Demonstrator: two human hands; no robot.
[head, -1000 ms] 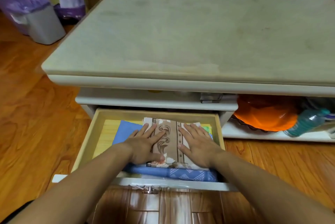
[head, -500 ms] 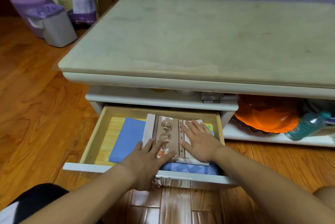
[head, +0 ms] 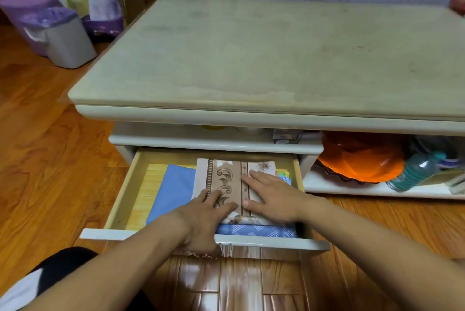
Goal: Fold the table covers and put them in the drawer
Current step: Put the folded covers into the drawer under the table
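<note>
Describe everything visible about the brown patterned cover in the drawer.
The brown patterned cover is folded into a flat rectangle of cloth, with a tan scroll-patterned band, darker stripes and pale floral edges. It lies in the open drawer on top of a folded blue cover. The left hand rests on its near edge and the right hand lies flat on its right side.
</note>
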